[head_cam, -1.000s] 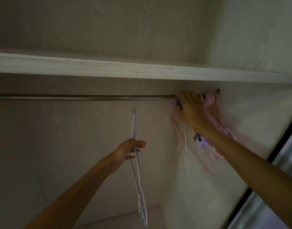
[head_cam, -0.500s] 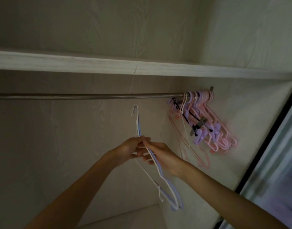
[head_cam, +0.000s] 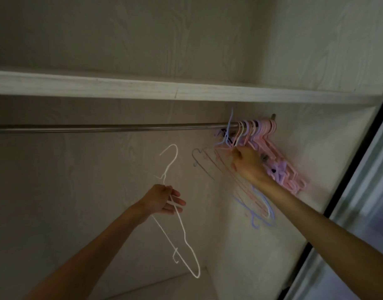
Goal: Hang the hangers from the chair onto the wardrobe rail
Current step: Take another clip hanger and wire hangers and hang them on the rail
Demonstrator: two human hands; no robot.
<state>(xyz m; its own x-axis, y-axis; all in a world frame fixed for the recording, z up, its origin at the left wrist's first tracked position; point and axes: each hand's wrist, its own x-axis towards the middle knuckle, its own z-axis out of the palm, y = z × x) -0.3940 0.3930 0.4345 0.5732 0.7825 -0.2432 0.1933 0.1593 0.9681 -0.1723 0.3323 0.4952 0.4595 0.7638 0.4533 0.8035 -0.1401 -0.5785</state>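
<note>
A thin white hanger [head_cam: 179, 215] hangs tilted below the steel rail [head_cam: 112, 127], well left of bunched pink hangers [head_cam: 264, 135].

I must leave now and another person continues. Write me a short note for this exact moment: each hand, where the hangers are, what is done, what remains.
Left hand: holds one thin white wire hanger below the metal wardrobe rail, not hung.
Right hand: grips a thin blue wire hanger with its hook raised at the rail; whether it sits on the rail is unclear.
Done: a bunch of pink and purple plastic hangers hangs at the rail's right end.
Left: seat the blue hanger, then hang the white one. The chair is out of view.
</note>
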